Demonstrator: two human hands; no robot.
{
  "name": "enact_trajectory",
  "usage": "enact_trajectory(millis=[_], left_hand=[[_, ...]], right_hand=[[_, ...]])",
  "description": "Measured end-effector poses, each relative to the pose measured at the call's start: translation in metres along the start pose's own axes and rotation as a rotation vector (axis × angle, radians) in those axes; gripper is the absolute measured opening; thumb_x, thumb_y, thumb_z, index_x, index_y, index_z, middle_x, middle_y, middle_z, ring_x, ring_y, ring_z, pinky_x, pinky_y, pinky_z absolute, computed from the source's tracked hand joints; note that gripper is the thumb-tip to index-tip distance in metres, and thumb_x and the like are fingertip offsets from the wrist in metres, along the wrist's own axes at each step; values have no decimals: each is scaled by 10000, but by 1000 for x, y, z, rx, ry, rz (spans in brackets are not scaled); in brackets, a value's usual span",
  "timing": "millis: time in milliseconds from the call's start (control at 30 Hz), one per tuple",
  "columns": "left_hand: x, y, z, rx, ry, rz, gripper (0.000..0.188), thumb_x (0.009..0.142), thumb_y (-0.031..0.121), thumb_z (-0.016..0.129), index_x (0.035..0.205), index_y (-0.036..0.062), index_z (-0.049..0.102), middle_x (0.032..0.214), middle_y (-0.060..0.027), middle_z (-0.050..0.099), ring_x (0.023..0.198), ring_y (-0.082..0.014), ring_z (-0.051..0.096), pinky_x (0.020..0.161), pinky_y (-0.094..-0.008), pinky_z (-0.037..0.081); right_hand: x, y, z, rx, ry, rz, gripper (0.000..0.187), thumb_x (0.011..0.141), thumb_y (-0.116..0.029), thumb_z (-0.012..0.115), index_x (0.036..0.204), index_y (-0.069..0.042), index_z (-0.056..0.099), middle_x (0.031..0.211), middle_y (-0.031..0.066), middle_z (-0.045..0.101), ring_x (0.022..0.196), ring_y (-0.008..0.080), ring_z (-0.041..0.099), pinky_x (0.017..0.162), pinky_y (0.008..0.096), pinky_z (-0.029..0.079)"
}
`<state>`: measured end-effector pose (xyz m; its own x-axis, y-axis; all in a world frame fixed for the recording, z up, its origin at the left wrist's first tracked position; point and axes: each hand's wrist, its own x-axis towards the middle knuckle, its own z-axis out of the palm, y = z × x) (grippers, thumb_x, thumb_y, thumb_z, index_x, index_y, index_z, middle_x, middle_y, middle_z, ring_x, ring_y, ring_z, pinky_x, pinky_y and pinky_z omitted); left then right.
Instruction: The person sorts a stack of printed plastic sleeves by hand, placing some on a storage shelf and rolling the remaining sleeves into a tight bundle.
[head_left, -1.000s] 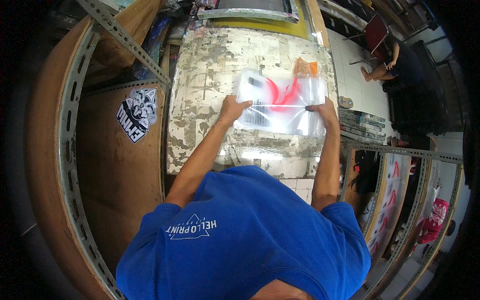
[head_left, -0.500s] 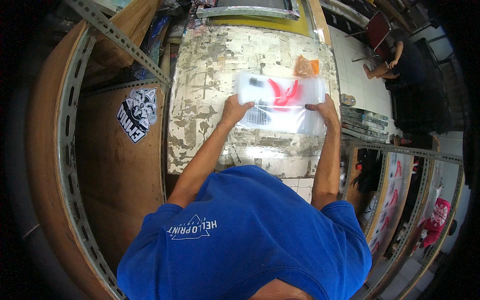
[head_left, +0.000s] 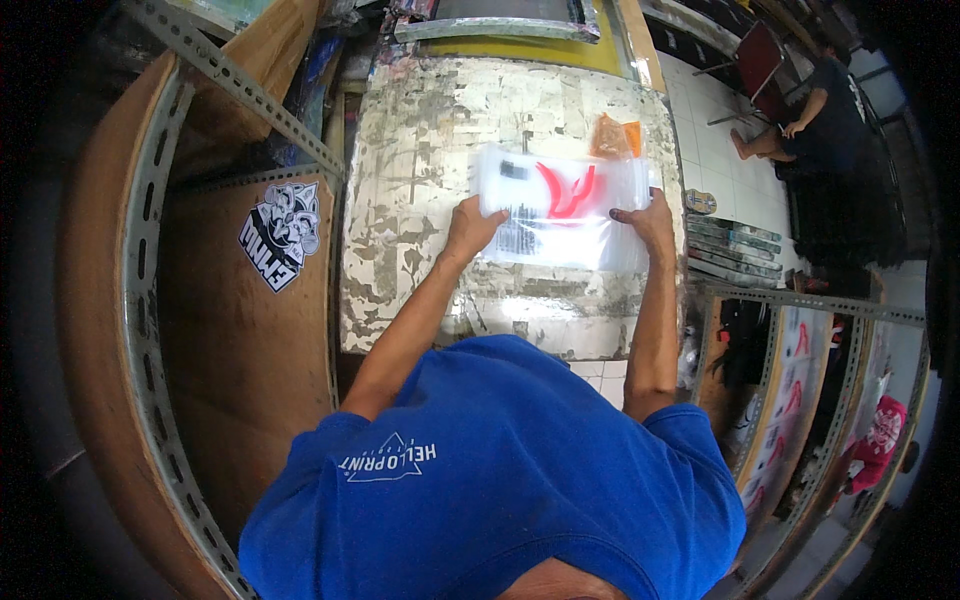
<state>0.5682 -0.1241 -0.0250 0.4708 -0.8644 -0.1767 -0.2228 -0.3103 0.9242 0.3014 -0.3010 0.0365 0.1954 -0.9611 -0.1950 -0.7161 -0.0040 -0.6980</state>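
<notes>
Between my hands is a stack of clear plastic bags (head_left: 570, 235) with a red curved print and dark printing. My left hand (head_left: 475, 228) grips its left edge, thumb on top. On the opposite edge, my right hand (head_left: 645, 220) is closed in the same way, its thumb pressing the upper face. Fingers under the stack are hidden. Just beyond the stack's far right corner lies a small orange packet (head_left: 615, 136) in clear plastic. Under all this is a worktable (head_left: 410, 200) with a worn, patchy white and grey top.
A framed printing screen (head_left: 500, 28) lies at the table's far end. Metal-framed wooden shelving (head_left: 245, 360) stands close on my left, with more racks (head_left: 800, 400) to the right. At the far right a person in dark clothes (head_left: 825, 115) sits near a red chair (head_left: 757, 70).
My hands keep their hold on the bag stack, which has hardly moved. The whole view has shifted slightly. The person at the far right has changed posture a little.
</notes>
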Motion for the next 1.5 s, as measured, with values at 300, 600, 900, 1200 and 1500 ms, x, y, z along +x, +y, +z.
enact_trajectory(millis=[300, 600, 900, 1200, 1500], left_hand=[[-11, 26, -17, 543, 180, 265, 705, 665, 288, 857, 1251, 21, 571, 1398, -205, 414, 1278, -383, 413, 1016, -455, 409], [-16, 13, -13, 697, -44, 207, 696, 613, 308, 883, 1234, 118, 635, 1469, -153, 381, 1278, -323, 410, 995, -451, 380], [-16, 5, -12, 722, -56, 223, 718, 621, 306, 863, 1259, 100, 608, 1521, -129, 343, 1314, -349, 385, 1021, -474, 373], [-16, 12, -15, 770, -89, 247, 816, 589, 350, 874, 1288, 63, 564, 1509, -126, 357, 1291, -341, 390, 983, -493, 380], [-22, 20, -19, 796, -157, 210, 1067, 470, 437, 917, 1372, 65, 485, 1555, -144, 278, 1353, -376, 330, 1046, -502, 349]], right_hand=[[2, 6, -1, -13, 9, 22, 887, 536, -211, 917, 1256, 87, 493, 1086, 262, 667, 970, 327, 681, 855, 385, 544], [-3, 0, -2, -189, 83, 3, 899, 569, -271, 914, 1277, 72, 478, 1158, 263, 620, 1050, 356, 633, 900, 418, 518], [-43, -68, 79, -292, 397, -630, 725, 707, -264, 815, 1304, 0, 500, 1323, 237, 499, 1254, 409, 443, 1061, 484, 364], [-53, -64, 186, -435, 40, -735, 616, 928, -434, 529, 1421, -77, 440, 1503, 195, 348, 1408, 457, 241, 1095, 674, 175], [-15, -48, 147, -521, 160, -661, 689, 891, -509, 565, 1419, -78, 461, 1506, 222, 344, 1406, 473, 236, 1104, 682, 150]])
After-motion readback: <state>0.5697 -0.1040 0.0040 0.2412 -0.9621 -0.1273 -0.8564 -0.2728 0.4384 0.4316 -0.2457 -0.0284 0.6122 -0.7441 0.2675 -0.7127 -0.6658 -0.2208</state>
